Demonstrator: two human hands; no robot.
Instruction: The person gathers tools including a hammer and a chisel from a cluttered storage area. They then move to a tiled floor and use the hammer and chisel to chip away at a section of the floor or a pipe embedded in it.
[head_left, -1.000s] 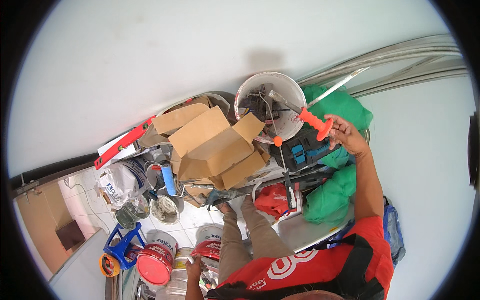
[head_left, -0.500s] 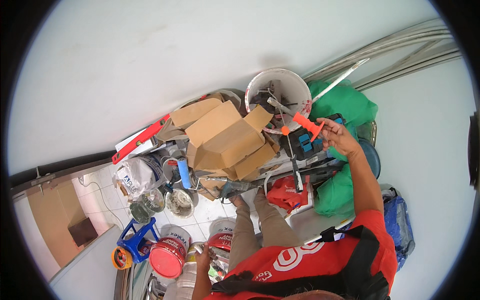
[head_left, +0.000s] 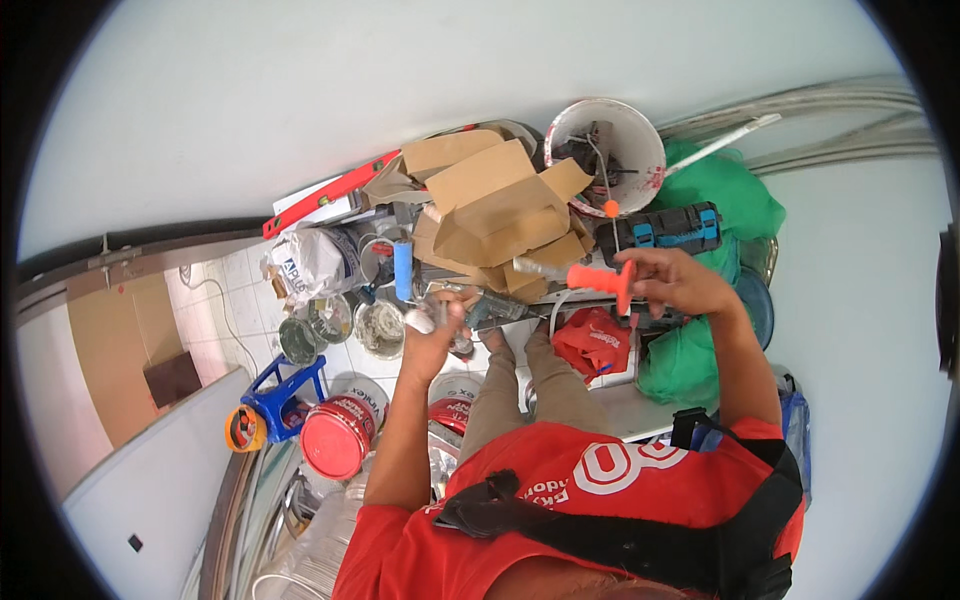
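Note:
My right hand (head_left: 683,283) is closed round the guard end of a chisel (head_left: 598,279) with a bright orange handle and round guard. Its greyish blade points left, over the front flaps of an open cardboard box (head_left: 505,215). My left hand (head_left: 433,342) is raised in front of the box, fingers curled round a pale grey object, mostly hidden, that I cannot make out. Close by it are a blue paint roller (head_left: 403,270) and a mortar-smeared bucket (head_left: 380,330).
A white bucket of tools (head_left: 655,150) stands behind the box, beside green netting (head_left: 735,195) and a black-and-blue case (head_left: 672,230). A red spirit level (head_left: 335,193) lies back left. Red-lidded paint pails (head_left: 333,440) and a blue stool (head_left: 285,400) are at lower left.
My left hand has risen from beside the paint pails to in front of the box. The chisel has swung from pointing up-left to nearly level, and my right hand appears lower against the things around it.

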